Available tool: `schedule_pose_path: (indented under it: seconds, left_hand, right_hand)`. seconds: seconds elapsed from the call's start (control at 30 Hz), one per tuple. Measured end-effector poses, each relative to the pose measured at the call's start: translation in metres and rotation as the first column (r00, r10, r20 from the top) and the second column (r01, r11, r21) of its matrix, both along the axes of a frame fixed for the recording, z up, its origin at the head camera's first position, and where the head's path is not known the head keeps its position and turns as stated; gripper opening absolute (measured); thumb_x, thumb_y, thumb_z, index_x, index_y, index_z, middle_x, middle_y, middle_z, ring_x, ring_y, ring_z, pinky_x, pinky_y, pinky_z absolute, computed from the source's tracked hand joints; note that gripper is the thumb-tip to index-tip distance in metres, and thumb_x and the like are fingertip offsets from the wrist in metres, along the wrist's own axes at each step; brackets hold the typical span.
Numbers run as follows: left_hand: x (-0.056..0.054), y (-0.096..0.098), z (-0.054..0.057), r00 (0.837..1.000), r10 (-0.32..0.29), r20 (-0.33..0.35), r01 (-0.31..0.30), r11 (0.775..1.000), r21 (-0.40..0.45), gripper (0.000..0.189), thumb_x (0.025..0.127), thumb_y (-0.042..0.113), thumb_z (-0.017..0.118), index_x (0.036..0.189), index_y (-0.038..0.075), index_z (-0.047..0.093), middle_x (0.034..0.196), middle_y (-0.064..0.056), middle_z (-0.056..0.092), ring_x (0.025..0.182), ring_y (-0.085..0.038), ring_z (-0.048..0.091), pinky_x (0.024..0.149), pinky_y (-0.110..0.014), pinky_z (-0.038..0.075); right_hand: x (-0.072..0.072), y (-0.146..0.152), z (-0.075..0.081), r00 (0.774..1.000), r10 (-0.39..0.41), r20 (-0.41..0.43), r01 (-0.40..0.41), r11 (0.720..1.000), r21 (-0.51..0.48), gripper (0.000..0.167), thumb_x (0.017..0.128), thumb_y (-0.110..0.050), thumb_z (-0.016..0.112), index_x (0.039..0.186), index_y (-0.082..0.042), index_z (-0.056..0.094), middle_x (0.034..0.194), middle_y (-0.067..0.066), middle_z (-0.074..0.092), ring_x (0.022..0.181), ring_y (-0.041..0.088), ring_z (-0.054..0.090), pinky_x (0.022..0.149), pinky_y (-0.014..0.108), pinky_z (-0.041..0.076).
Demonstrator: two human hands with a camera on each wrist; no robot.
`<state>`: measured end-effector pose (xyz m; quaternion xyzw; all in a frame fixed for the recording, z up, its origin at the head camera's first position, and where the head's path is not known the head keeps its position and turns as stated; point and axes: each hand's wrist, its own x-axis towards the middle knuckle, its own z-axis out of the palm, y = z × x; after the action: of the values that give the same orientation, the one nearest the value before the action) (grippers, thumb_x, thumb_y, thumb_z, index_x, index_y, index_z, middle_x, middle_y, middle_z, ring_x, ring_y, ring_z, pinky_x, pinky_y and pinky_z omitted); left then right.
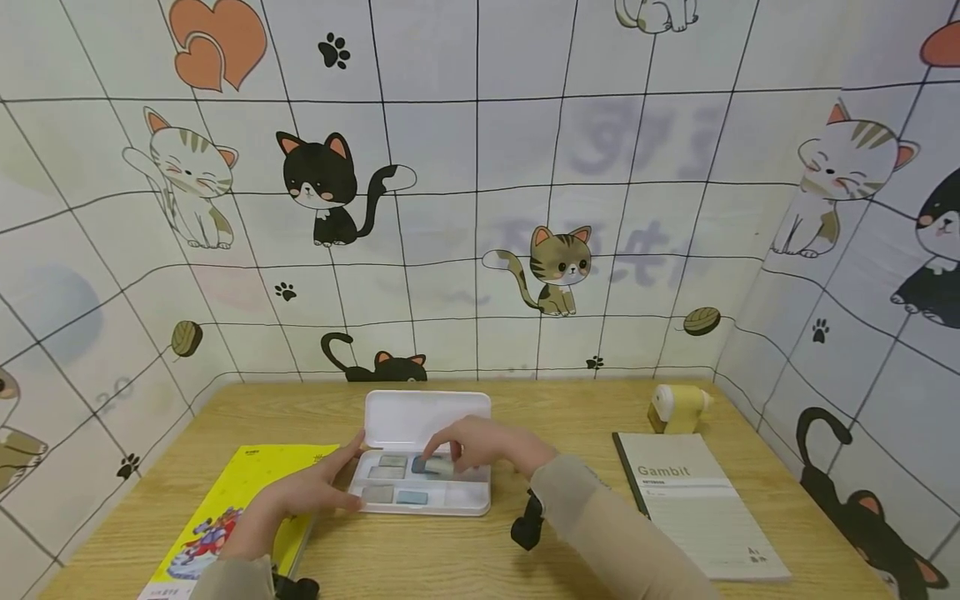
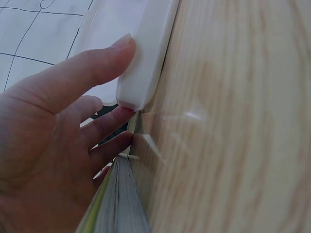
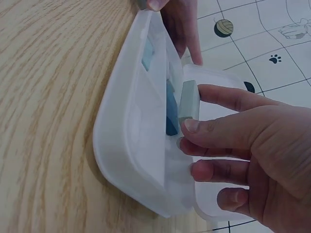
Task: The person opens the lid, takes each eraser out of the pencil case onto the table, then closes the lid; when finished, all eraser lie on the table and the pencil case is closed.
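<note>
A white hinged plastic case (image 1: 465, 505) lies on the table with its lid (image 1: 427, 410) raised at the back. Small grey and blue rectangular blocks sit in its compartments, among them a light blue block (image 1: 412, 497) and a darker blue block (image 3: 172, 109). Between thumb and index finger, my right hand (image 1: 480, 442) pinches a pale grey-green eraser-like block (image 3: 189, 99) over the back row. My left hand (image 1: 315, 487) holds the case's left end, thumb (image 2: 114, 56) at the front corner and the other fingers at the side and back.
A yellow book (image 1: 232, 492) lies left, partly under my left forearm. To the right is a Gambit notebook (image 1: 697, 508), with a yellow-and-white object (image 1: 678, 408) behind it. A cat-patterned sheet (image 1: 450, 208) bounds the wooden table (image 1: 420, 558) at the back and sides.
</note>
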<state>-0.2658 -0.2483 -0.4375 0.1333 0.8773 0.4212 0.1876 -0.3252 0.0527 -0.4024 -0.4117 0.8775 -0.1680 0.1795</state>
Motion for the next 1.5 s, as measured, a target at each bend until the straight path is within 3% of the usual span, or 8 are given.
schedule_pose_path:
  seconds: [0.17,0.43,0.57,0.7,0.87,1.2,1.33,1.5]
  left_hand:
    - [-0.002,-0.001,-0.001,1.000,-0.009,-0.005,0.009,1.000,-0.008,0.108,0.078,0.028,0.080,0.157,0.015,0.008,0.158,-0.022,0.017,0.143,-0.042,0.010,0.111,-0.064,0.007]
    - [-0.003,0.000,0.000,0.999,-0.051,-0.018,0.051,0.999,-0.014,0.109,0.078,0.031,0.079,0.157,0.014,0.005,0.157,-0.025,0.016,0.142,-0.044,0.010,0.110,-0.065,0.007]
    - [-0.002,0.001,-0.003,1.000,-0.016,-0.003,0.016,1.000,-0.021,0.108,0.077,0.029,0.081,0.157,0.016,0.009,0.158,-0.021,0.018,0.143,-0.040,0.011,0.111,-0.064,0.006]
    - [-0.002,0.001,-0.004,1.000,0.007,-0.003,-0.007,1.000,-0.019,0.109,0.076,0.027,0.082,0.157,0.017,0.010,0.158,-0.020,0.019,0.143,-0.040,0.011,0.111,-0.064,0.007]
    - [-0.002,0.002,-0.005,1.000,0.002,-0.008,-0.002,1.000,-0.020,0.107,0.077,0.027,0.081,0.157,0.016,0.010,0.158,-0.020,0.019,0.144,-0.040,0.010,0.111,-0.064,0.007]
    - [-0.002,-0.002,-0.003,1.000,-0.003,-0.019,0.003,1.000,-0.029,0.108,0.077,0.027,0.081,0.157,0.017,0.010,0.158,-0.020,0.018,0.143,-0.041,0.012,0.110,-0.065,0.010]
    - [-0.001,-0.002,0.000,1.000,0.013,-0.004,-0.013,0.999,-0.031,0.109,0.076,0.028,0.082,0.157,0.017,0.010,0.158,-0.020,0.017,0.142,-0.041,0.012,0.110,-0.065,0.010]
    - [-0.001,-0.001,-0.001,1.000,-0.014,-0.008,0.014,1.000,-0.018,0.109,0.077,0.029,0.081,0.157,0.015,0.008,0.158,-0.022,0.016,0.142,-0.042,0.010,0.110,-0.065,0.008]
  right_hand:
    - [0.001,0.008,0.006,1.000,-0.003,-0.009,0.003,1.000,-0.019,0.045,0.088,-0.001,0.068,0.124,-0.027,0.064,0.086,-0.007,0.061,0.070,0.007,0.054,0.061,0.020,0.048]
    - [0.003,0.023,0.004,0.995,-0.085,0.042,0.088,0.993,-0.082,0.045,0.088,-0.005,0.070,0.126,-0.026,0.062,0.093,-0.007,0.060,0.073,0.009,0.058,0.064,0.022,0.050]
    - [0.006,0.031,-0.001,0.981,-0.163,0.104,0.173,0.981,-0.093,0.046,0.089,-0.009,0.070,0.128,-0.031,0.060,0.096,-0.008,0.059,0.065,0.015,0.058,0.054,0.029,0.052]
    - [0.009,0.039,-0.006,0.959,-0.222,0.174,0.246,0.960,-0.133,0.046,0.089,-0.009,0.069,0.127,-0.032,0.059,0.096,-0.006,0.059,0.054,0.024,0.055,0.041,0.031,0.046]
    - [0.013,0.049,-0.006,0.947,-0.245,0.210,0.284,0.941,-0.185,0.044,0.087,-0.010,0.071,0.125,-0.029,0.060,0.094,-0.004,0.059,0.053,0.024,0.054,0.041,0.028,0.043]
    - [0.017,0.073,-0.011,0.964,-0.212,0.161,0.252,0.919,-0.304,0.042,0.084,-0.008,0.074,0.123,-0.016,0.060,0.083,-0.003,0.062,0.055,0.018,0.056,0.052,0.028,0.050]
    - [0.020,0.086,-0.015,0.960,-0.236,0.151,0.274,0.903,-0.330,0.042,0.085,-0.009,0.073,0.123,-0.014,0.058,0.082,-0.002,0.061,0.060,0.019,0.060,0.055,0.031,0.052]
    - [0.024,0.107,-0.015,0.956,-0.273,0.108,0.293,0.887,-0.356,0.041,0.083,-0.010,0.074,0.120,-0.014,0.059,0.078,-0.004,0.061,0.063,0.012,0.057,0.056,0.028,0.048]
